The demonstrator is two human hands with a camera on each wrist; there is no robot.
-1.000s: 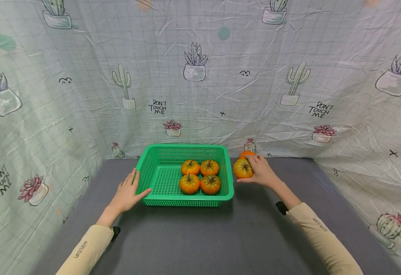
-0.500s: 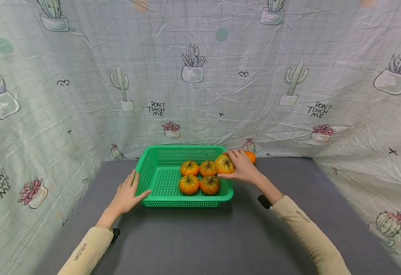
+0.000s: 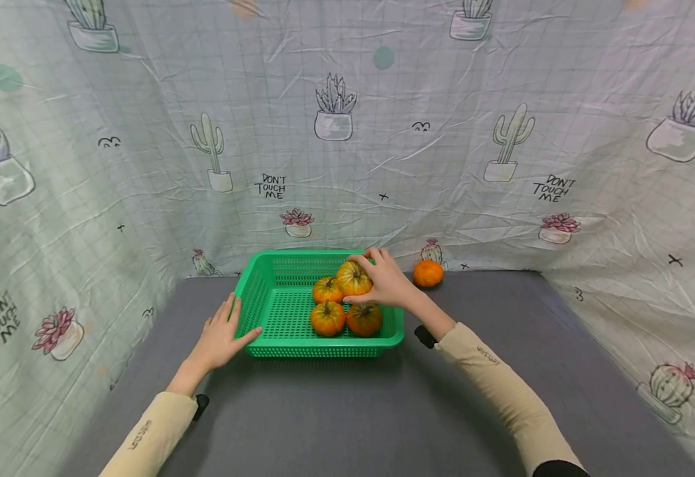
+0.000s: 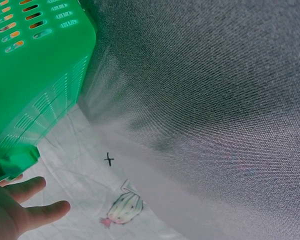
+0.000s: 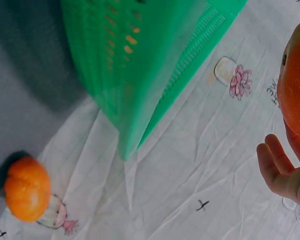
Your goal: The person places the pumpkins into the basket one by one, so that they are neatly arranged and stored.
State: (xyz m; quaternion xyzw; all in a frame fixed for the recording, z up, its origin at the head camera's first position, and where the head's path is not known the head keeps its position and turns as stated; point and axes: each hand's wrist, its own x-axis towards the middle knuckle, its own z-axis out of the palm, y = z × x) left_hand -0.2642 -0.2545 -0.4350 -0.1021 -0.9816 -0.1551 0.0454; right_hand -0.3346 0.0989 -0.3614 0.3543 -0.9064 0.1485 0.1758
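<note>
My right hand [image 3: 390,285] grips a small yellow-orange pumpkin [image 3: 354,278] with greenish streaks, fingers over its far side and thumb at the near side. It is above the right half of a green perforated basket [image 3: 299,344]. Inside the basket three pumpkins show: one at the back [image 3: 326,291], one front left [image 3: 328,320] and one front right [image 3: 364,321]; the held pumpkin and hand cover the spot behind the last. My left hand [image 3: 216,341] rests at the basket's left rim with fingers spread; the left wrist view shows its fingers [image 4: 47,214] by the rim.
Another orange pumpkin [image 3: 428,273] lies on the dark grey table [image 3: 323,417], right of the basket near the back edge. A white cloth [image 3: 395,159] printed with cacti hangs behind the table and along both sides.
My right hand has carried the pumpkin leftward from beside the basket to above its inside. The orange pumpkin on the table has come into full view. My left hand stays put.
</note>
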